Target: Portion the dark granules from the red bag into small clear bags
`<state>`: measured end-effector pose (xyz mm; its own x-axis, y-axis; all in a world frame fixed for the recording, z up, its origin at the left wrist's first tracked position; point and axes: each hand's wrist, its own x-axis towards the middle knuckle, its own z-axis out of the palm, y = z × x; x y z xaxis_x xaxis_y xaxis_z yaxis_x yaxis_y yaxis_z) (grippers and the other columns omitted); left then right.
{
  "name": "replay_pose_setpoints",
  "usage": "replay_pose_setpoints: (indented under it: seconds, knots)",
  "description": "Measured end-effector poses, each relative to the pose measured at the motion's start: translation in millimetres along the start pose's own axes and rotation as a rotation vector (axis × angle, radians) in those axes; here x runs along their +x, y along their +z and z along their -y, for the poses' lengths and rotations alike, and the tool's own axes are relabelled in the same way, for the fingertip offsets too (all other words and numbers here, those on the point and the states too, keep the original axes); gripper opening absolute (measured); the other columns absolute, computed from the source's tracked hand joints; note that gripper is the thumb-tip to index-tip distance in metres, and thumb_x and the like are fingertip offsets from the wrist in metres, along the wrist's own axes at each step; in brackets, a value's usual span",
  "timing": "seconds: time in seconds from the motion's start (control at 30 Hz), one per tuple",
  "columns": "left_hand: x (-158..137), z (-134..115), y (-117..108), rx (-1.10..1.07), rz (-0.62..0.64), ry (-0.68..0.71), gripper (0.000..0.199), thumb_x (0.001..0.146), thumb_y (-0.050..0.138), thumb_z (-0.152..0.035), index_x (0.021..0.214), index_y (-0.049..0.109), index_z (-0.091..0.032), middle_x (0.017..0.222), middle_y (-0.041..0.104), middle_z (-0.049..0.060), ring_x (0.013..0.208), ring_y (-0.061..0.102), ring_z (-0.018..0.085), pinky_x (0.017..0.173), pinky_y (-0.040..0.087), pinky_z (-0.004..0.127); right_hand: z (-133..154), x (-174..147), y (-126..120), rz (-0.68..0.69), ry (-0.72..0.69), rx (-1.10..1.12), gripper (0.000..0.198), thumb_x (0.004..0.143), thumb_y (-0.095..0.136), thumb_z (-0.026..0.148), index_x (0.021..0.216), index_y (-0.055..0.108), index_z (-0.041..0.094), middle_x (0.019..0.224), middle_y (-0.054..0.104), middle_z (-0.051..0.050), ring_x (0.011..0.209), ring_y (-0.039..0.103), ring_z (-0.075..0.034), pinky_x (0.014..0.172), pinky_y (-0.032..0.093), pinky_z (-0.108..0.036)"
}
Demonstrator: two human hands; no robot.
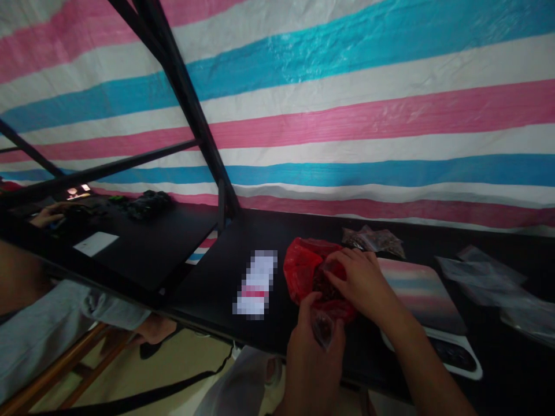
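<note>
A red plastic bag (299, 263) stands open on the black table, with small dark pieces (323, 283) inside. My left hand (314, 352) is in front of it, closed around a small clear plastic bag (323, 328) held at the edge of the red bag. My right hand (359, 283) reaches over the red bag from the right. Its fingers curl together among the dark pieces, and what they pinch is hidden. Just right of that hand lies a digital scale (425, 294) with a shiny flat plate and dark buttons.
Filled clear bags (375, 240) lie behind the red bag. Flat clear bags (489, 277) are spread at the right. A pixelated white item (256, 286) lies left. Farther left, another person's hand (47, 215) is at a table with a white card (96, 244); a black frame post (191, 110) rises between.
</note>
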<state>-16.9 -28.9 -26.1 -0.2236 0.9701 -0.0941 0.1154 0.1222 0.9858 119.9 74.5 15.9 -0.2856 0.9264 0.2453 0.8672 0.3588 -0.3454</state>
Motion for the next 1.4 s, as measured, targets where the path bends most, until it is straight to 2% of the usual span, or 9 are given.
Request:
replay_pose_setpoints:
  seconds: [0.23,0.53,0.73,0.83,0.9,1.0,1.1,1.2,1.4]
  knots:
    - [19,-6,-16,-0.119,-0.128,0.094,0.044,0.082,0.076,-0.037,0.120,0.065,-0.019,0.074,0.065,-0.002,0.068,0.062,0.017,0.069,0.052,0.029,21,2,-1,0.099,0.014,0.028,0.011,0.096,0.066,0.027,0.104,0.074,0.023,0.114,0.079,-0.009,0.115,0.066,-0.030,0.099,0.036,-0.046]
    - [38,-9,-25,-0.352,-0.187,0.008,0.047,0.077,0.084,-0.040,0.116,0.067,-0.018,0.087,0.072,0.001,0.079,0.069,0.015,0.075,0.055,0.028,28,2,-9,0.195,0.016,0.135,0.013,0.090,0.068,0.022,0.102,0.075,0.022,0.110,0.081,-0.008,0.111,0.070,-0.031,0.100,0.039,-0.045]
    - [43,-9,-27,-0.400,-0.236,-0.024,0.051,0.075,0.087,-0.045,0.115,0.069,-0.019,0.088,0.073,0.002,0.081,0.070,0.016,0.074,0.056,0.029,28,-4,-16,0.261,0.032,0.327,0.009,0.091,0.064,0.025,0.090,0.073,0.024,0.091,0.082,-0.003,0.082,0.074,-0.023,0.078,0.046,-0.035]
    - [45,-6,-27,-0.404,-0.239,-0.049,0.052,0.078,0.085,-0.046,0.118,0.068,-0.019,0.090,0.073,0.002,0.081,0.070,0.017,0.073,0.056,0.028,26,-6,-17,0.283,0.037,0.412,0.010,0.092,0.065,0.027,0.091,0.074,0.024,0.092,0.082,-0.003,0.081,0.074,-0.021,0.076,0.048,-0.034]
    - [46,-5,-27,-0.380,-0.238,-0.031,0.050,0.080,0.083,-0.046,0.119,0.067,-0.019,0.086,0.071,0.001,0.077,0.068,0.015,0.071,0.055,0.027,22,-7,-18,0.315,0.049,0.485,0.012,0.093,0.065,0.030,0.092,0.075,0.024,0.092,0.082,-0.002,0.081,0.074,-0.021,0.075,0.049,-0.033]
    - [45,-8,-26,-0.268,-0.291,0.101,0.043,0.083,0.081,-0.042,0.117,0.065,-0.019,0.080,0.064,-0.003,0.071,0.063,0.013,0.069,0.053,0.025,11,-8,-22,0.334,0.083,0.568,0.017,0.097,0.061,0.035,0.095,0.074,0.023,0.090,0.080,-0.002,0.081,0.073,-0.020,0.073,0.051,-0.032]
    - [41,-14,-23,-0.132,-0.376,0.269,0.031,0.085,0.078,-0.035,0.109,0.065,-0.020,0.079,0.063,-0.003,0.069,0.061,0.013,0.068,0.052,0.025,-2,-9,-28,0.288,0.115,0.573,0.021,0.099,0.059,0.038,0.098,0.073,0.022,0.091,0.079,-0.003,0.081,0.071,-0.020,0.073,0.051,-0.033]
    - [36,-16,-18,-0.054,-0.365,0.380,0.021,0.086,0.074,-0.032,0.101,0.065,-0.021,0.080,0.066,-0.001,0.068,0.062,0.015,0.066,0.053,0.027,-11,-12,-35,0.240,0.110,0.595,0.023,0.099,0.059,0.041,0.101,0.073,0.022,0.095,0.079,-0.003,0.085,0.071,-0.021,0.078,0.052,-0.034]
    - [39,-4,-8,0.118,-0.261,0.349,0.020,0.088,0.074,-0.029,0.105,0.068,-0.023,0.090,0.072,0.004,0.081,0.068,0.020,0.074,0.054,0.032,3,-17,-53,0.150,0.075,0.690,0.022,0.099,0.061,0.043,0.102,0.073,0.025,0.105,0.080,-0.004,0.098,0.073,-0.024,0.089,0.054,-0.037]
